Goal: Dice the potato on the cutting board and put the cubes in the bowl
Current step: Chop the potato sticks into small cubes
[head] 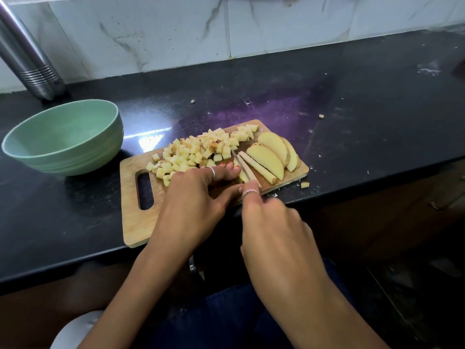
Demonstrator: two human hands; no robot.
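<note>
A wooden cutting board [133,217] lies on the black counter. A heap of potato cubes [196,151] covers its far left part, and several potato slices [274,152] lie at its right end. My left hand [198,195] presses its fingertips down on a potato strip [242,175] beside the blade. My right hand [271,222] grips a knife [241,163], forefinger laid along its back; the handle is hidden. The blade runs between the held strip and a cut strip [259,168]. The green bowl [63,139] stands to the left with nothing inside.
A steel bottle [27,61] leans at the back left against the tiled wall. Stray potato bits lie on the counter [377,96], one [305,185] by the board's right corner near the counter edge.
</note>
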